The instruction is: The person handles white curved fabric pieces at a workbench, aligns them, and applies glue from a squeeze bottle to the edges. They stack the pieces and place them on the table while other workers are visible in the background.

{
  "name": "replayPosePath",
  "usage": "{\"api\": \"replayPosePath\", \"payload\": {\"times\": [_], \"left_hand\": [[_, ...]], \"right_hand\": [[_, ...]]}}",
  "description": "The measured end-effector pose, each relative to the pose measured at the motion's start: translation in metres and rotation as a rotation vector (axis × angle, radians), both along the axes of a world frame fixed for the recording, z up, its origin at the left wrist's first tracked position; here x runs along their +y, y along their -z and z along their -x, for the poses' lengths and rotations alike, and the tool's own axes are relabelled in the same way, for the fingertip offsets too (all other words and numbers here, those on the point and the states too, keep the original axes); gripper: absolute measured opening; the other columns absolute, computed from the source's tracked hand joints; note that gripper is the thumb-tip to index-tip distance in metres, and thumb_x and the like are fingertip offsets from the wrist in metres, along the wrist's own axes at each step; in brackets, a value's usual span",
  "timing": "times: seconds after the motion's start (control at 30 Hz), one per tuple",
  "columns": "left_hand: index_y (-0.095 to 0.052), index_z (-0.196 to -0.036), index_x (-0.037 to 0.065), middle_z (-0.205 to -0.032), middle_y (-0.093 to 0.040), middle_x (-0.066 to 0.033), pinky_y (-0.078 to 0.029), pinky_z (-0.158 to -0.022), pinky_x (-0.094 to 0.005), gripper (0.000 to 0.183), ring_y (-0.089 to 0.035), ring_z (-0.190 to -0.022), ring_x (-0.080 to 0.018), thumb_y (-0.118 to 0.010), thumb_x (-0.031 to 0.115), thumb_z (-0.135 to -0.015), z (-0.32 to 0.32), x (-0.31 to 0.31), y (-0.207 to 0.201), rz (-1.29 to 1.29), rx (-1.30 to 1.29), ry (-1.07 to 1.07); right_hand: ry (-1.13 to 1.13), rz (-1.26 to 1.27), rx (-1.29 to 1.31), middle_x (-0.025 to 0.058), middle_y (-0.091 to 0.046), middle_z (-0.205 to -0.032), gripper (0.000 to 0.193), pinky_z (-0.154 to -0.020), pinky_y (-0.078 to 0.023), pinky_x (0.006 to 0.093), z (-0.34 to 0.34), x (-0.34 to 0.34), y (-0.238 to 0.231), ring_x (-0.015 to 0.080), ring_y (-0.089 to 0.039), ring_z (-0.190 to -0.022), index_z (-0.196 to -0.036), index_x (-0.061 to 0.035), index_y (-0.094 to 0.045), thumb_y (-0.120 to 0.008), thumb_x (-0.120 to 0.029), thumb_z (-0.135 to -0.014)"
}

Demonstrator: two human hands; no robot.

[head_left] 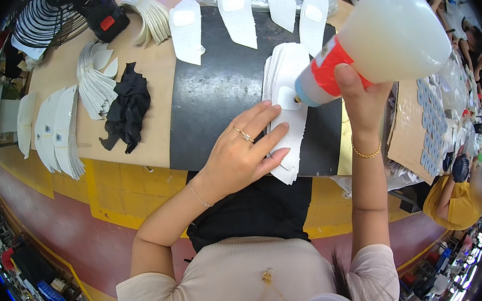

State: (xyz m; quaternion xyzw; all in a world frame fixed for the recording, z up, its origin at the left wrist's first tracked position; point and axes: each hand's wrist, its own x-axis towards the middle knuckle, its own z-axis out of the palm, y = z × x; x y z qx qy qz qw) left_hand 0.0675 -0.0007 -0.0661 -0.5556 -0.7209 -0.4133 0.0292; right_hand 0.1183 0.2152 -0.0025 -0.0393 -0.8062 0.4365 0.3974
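My right hand [362,101] grips a large translucent plastic bottle [395,31] with a red band and a light blue collar. The bottle is tilted, its narrow tip down against or just over a white oval patch on the top piece of a fanned stack of white cut pieces [287,70]; whether it touches, I cannot tell. My left hand [239,147] lies with its fingers spread on the near part of that stack, just left of the patch. Beyond it, several single white pieces [187,48], each with an oval patch, lie in a row across the black mat [212,95].
Left of the mat, a crumpled black cloth [129,109] and more white stacks [95,86] lie on the tan table [157,94]. A black fan [74,18] stands at the far left. Grey cut pieces on cardboard [404,129] are at right, where a person in yellow [449,206] sits.
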Motion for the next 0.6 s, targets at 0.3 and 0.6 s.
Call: {"api": "replayPosePath", "payload": {"times": [0.3,0.6], "left_hand": [[-0.068,-0.108,0.005,-0.125,-0.059,-0.015,-0.048,-0.1,-0.0434,0.038,-0.056,-0.121,-0.0339,-0.08,0.015,-0.074,0.0,0.001,0.0,-0.002,-0.01,0.007],[-0.068,-0.107,0.004,-0.123,-0.058,-0.0155,-0.049,-0.1,-0.0441,0.037,-0.057,-0.12,-0.0347,-0.08,0.014,-0.073,-0.001,0.002,0.0,-0.033,0.001,0.002]], "right_hand": [[-0.037,-0.142,-0.053,0.0072,-0.075,-0.092,0.034,-0.074,-0.057,0.029,-0.005,-0.007,0.001,0.017,-0.071,-0.084,-0.096,-0.0039,-0.074,-0.088,-0.024,-0.072],[-0.098,-0.037,-0.05,0.0029,-0.074,-0.088,0.027,-0.073,-0.056,0.0267,-0.003,-0.023,-0.001,0.0136,-0.07,-0.08,-0.093,-0.0064,-0.076,-0.087,-0.021,-0.073]]}}
